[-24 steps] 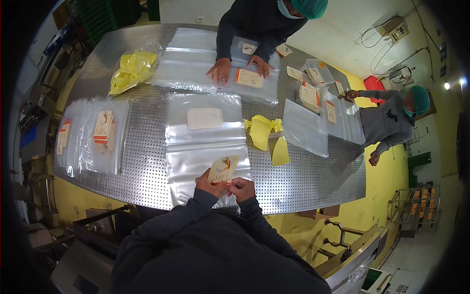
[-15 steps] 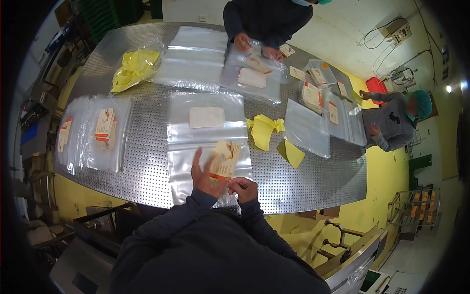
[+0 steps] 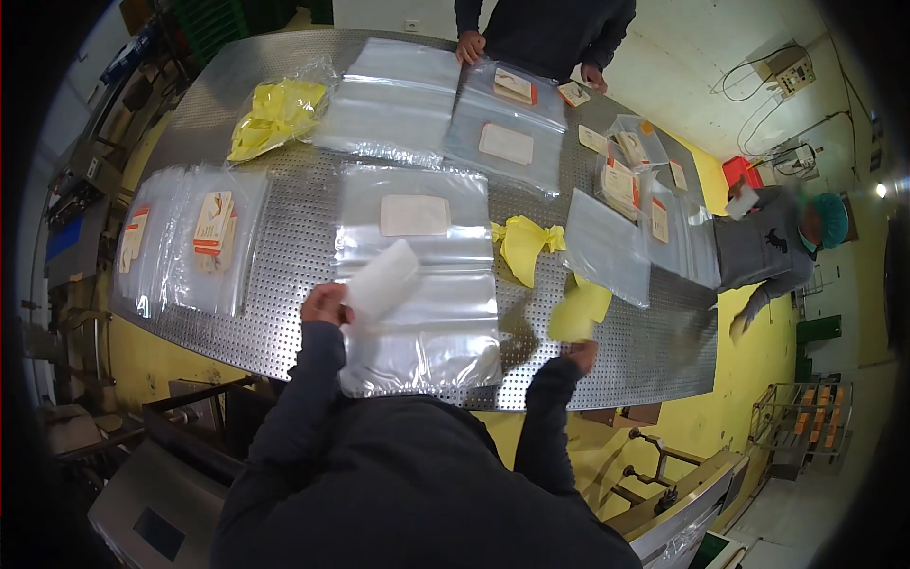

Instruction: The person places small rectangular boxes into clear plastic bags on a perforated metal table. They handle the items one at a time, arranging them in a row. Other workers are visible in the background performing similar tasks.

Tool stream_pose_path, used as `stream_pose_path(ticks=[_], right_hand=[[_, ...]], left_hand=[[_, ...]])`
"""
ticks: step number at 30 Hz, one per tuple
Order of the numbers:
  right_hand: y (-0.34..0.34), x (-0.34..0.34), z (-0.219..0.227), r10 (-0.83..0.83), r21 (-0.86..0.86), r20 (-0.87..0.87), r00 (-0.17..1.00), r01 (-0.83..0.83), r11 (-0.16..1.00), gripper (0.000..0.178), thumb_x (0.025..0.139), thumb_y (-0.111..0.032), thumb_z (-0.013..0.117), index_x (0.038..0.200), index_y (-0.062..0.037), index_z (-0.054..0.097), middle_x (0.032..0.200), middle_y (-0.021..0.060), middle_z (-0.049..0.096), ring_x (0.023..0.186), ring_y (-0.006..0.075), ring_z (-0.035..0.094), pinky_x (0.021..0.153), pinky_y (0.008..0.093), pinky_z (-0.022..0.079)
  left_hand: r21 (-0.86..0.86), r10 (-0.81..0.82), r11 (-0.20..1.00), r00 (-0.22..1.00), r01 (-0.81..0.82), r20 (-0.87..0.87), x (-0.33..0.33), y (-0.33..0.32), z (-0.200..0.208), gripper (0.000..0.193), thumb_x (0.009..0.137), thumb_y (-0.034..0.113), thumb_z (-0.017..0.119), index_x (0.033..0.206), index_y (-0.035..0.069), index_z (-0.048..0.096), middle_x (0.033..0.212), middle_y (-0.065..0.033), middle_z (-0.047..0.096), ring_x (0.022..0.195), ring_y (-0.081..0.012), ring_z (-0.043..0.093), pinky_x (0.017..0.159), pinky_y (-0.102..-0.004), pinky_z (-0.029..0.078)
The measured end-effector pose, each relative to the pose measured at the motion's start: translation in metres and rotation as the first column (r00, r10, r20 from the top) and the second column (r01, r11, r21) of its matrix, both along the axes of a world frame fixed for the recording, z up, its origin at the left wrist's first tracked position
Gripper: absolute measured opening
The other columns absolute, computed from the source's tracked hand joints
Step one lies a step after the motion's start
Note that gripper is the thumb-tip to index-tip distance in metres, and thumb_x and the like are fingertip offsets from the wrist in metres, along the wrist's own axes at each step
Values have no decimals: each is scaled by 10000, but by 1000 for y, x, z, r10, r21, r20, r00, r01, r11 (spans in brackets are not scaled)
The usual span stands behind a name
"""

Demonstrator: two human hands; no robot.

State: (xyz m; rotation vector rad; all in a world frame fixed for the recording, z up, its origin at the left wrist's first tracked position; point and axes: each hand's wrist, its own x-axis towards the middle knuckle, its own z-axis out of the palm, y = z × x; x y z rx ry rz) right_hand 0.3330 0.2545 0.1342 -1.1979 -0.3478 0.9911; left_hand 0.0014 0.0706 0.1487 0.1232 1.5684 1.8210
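My left hand (image 3: 326, 305) pinches the lower left corner of a white label (image 3: 384, 278), its plain side up, tilted above a stack of clear plastic bags (image 3: 422, 332). Another pale label with an orange edge (image 3: 415, 215) lies on the upper part of that stack. Off to the right, my right hand (image 3: 579, 357) has its fingers closed at the lower edge of a blurred yellow sheet (image 3: 569, 321). That sheet overlaps another yellow piece on the perforated metal table (image 3: 303, 327). Crumpled yellow paper (image 3: 520, 251) lies between the bags and that sheet.
At left are bags with printed labels (image 3: 214, 223) on top and yellow paper in plastic (image 3: 275, 119). Across the table a co-worker (image 3: 545, 38) stands by more bags (image 3: 507, 114). Another co-worker (image 3: 773, 237) is at the right end, near a clear bin (image 3: 635, 142).
My hands have moved apart. The label in my left hand has gone left and now shows its white side. My right hand has moved right to the yellow sheet. The far co-worker's hands have separated.
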Motion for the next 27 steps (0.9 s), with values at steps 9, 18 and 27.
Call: stream_pose_path(ticks=[9, 18, 27], right_hand=[[61, -45, 7, 479, -216, 866, 141, -758, 615, 246, 844, -158, 557, 1034, -10, 608, 921, 72, 652, 743, 169, 593, 702, 262, 465], [-27, -73, -12, 986, -307, 142, 92, -943, 132, 100, 816, -96, 626, 852, -3, 626, 680, 26, 587, 571, 62, 499, 541, 189, 384], [-64, -77, -25, 740, -414, 672, -15, -836, 359, 133, 789, -144, 641, 852, -27, 644, 746, 71, 607, 708, 151, 537, 678, 290, 423]], left_hand=[[105, -188, 941, 755, 321, -629, 20, 16, 56, 151, 791, -63, 585, 920, -1, 536, 1130, -113, 503, 976, -202, 575, 822, -291, 500], [-157, -538, 766, 489, 623, -687, 37, -15, 43, 355, 704, -29, 684, 1025, 41, 551, 1179, -119, 489, 1032, -247, 551, 880, -313, 457], [-363, -567, 789, 357, 496, -743, 33, -26, -18, 612, 759, 118, 673, 1298, 47, 395, 1358, -174, 367, 1266, -327, 343, 1047, -396, 285]])
